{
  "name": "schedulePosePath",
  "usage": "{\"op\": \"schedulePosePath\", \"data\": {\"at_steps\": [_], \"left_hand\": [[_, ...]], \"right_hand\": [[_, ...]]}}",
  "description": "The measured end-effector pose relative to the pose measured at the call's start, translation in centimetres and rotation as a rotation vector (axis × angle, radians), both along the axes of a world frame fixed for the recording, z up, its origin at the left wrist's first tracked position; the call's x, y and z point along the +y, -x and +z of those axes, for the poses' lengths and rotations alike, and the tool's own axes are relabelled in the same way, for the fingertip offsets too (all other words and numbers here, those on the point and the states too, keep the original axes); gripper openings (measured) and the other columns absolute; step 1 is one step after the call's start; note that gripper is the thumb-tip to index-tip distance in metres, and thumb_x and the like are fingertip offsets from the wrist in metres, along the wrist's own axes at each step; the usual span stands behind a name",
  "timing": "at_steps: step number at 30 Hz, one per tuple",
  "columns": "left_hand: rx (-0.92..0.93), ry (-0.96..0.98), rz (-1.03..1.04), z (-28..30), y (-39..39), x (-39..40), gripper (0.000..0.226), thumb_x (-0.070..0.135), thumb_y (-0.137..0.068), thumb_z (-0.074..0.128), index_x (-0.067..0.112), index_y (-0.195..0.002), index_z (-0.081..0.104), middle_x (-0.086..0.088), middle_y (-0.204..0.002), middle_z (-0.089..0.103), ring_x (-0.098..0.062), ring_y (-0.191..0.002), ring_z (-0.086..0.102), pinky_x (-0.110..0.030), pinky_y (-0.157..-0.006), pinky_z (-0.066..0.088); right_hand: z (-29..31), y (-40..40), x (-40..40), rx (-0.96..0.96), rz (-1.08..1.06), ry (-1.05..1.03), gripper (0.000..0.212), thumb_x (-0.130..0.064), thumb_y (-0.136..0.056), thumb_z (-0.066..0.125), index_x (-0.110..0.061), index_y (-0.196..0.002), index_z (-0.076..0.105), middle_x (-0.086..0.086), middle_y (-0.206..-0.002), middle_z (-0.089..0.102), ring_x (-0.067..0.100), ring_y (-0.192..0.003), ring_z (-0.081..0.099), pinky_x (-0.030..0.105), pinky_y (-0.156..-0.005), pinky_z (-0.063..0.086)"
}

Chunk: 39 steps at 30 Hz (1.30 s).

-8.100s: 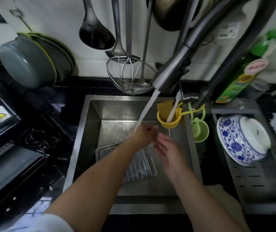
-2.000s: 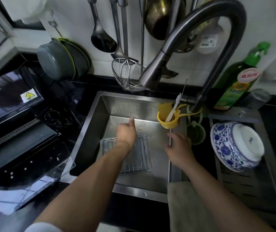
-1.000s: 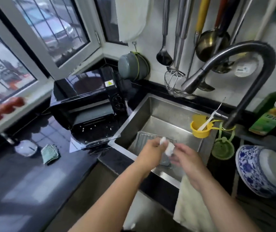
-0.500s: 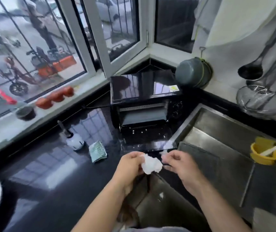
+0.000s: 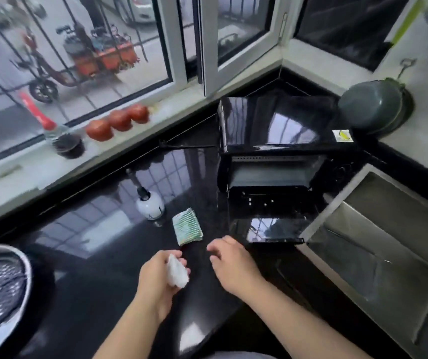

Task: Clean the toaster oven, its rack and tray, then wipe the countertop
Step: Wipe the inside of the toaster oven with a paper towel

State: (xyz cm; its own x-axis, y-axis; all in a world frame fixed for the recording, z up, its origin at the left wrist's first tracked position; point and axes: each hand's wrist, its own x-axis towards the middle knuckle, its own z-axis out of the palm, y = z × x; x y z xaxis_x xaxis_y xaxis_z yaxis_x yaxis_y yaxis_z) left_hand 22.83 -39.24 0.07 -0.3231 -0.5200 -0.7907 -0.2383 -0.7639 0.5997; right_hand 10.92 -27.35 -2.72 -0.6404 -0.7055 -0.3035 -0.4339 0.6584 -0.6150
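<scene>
A person stands at a dark, glossy worktop (image 5: 83, 260). The left hand (image 5: 159, 277) grips a white wad (image 5: 177, 272); the right hand (image 5: 233, 263) hovers beside it, loosely curled, holding nothing. The toaster oven (image 5: 275, 151) sits ahead, its door (image 5: 275, 230) dropped open beside the sink (image 5: 378, 242). A sponge (image 5: 187, 226) and bottle (image 5: 150, 207) lie near; a careless sweep could knock the bottle or catch that door.
</scene>
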Motion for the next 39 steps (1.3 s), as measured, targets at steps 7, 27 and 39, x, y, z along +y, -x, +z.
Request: {"op": "schedulePosePath", "data": {"at_steps": [7,27,39], "left_hand": [[-0.129,0.110,0.029,-1.5,-3.5,-1.8,0.019,0.004,-0.093,0.051,0.002,-0.093,0.070,-0.011,-0.073,0.064,-0.029,-0.067,0.061,-0.035,-0.068,0.047],[-0.088,0.133,-0.493,-6.3,9.4,4.5,0.021,0.036,-0.105,0.058,0.015,-0.105,0.063,-0.012,-0.083,0.065,-0.017,-0.042,0.039,-0.024,-0.045,0.032],[-0.046,0.130,-0.449,-8.9,12.5,4.4,0.017,0.011,-0.109,0.048,0.006,-0.095,0.057,-0.017,-0.084,0.071,-0.017,-0.041,0.031,-0.022,-0.039,0.025]], "right_hand": [[-5.4,-0.6,-12.3,0.178,-0.147,-0.144,0.069,-0.044,-0.086,0.071,-0.014,-0.140,0.040,0.007,-0.137,0.043,0.028,-0.126,0.041,0.040,-0.101,0.041],[-3.0,18.1,9.4,-0.157,-0.778,-0.015,0.043,-0.032,-0.096,0.059,-0.013,-0.134,0.052,0.011,-0.121,0.064,0.027,-0.097,0.063,0.039,-0.080,0.054],[-5.5,15.8,9.1,0.506,0.005,-0.078,0.052,0.002,-0.084,0.057,-0.014,-0.134,0.062,0.006,-0.138,0.056,0.026,-0.127,0.041,0.050,-0.105,0.044]]}}
